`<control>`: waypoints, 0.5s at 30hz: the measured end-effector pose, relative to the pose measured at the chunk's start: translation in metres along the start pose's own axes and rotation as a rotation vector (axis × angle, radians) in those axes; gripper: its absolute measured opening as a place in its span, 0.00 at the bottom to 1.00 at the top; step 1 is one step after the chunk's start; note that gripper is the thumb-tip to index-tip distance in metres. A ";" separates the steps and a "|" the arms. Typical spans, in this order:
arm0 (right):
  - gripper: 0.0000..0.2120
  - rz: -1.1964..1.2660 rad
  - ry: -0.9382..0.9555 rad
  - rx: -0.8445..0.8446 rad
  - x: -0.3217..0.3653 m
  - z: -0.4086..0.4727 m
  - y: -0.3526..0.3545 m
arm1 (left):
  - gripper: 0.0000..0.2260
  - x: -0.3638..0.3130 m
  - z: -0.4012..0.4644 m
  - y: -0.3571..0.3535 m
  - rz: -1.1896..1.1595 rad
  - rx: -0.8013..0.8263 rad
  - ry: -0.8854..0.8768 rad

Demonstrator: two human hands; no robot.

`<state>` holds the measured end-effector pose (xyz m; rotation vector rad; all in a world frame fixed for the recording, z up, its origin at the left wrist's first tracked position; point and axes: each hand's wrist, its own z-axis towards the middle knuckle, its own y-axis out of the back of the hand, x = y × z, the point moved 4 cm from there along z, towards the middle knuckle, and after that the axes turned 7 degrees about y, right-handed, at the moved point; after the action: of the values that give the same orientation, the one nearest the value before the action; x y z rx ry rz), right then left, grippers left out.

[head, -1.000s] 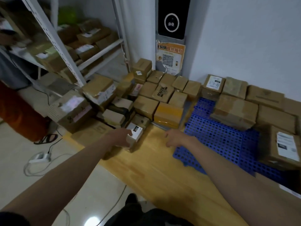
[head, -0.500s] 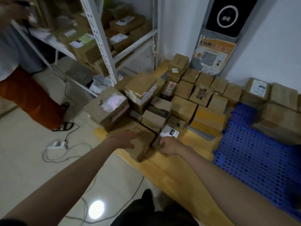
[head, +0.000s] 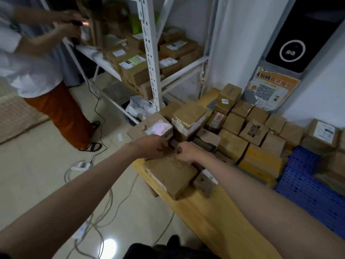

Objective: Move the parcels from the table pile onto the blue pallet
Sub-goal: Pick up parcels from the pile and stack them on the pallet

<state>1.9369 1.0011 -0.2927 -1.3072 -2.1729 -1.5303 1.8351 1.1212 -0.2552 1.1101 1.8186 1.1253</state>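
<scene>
Both hands [head: 168, 149] have closed on a taped brown parcel [head: 170, 174].

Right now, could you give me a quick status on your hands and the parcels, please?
Both hands, left and right, curled at the far edge of the flat brown parcel. Parcel on the table. Small box against its right side, blue pallet beyond.

Both bare forearms are stretched forward, converging toward twelve o'clock. The left hand [head: 149, 147] is held palm-down at about eleven o'clock, its fingers curled downward. The right hand [head: 186, 151] is closed into a fist just beside it, knuckles turned toward the left hand.
</scene>
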 end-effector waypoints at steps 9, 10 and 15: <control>0.18 0.073 0.019 -0.020 0.057 0.026 -0.004 | 0.30 0.082 0.003 0.031 -0.004 -0.124 0.215; 0.19 0.081 -0.003 -0.016 0.059 0.027 -0.006 | 0.30 0.088 0.006 0.030 0.009 -0.101 0.246; 0.16 0.107 -0.105 0.023 0.066 0.035 -0.015 | 0.27 0.109 0.019 0.019 -0.137 -0.022 0.385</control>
<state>1.8977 1.0654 -0.2807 -1.5027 -2.1359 -1.4232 1.8161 1.2320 -0.2591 0.7790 2.1315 1.3409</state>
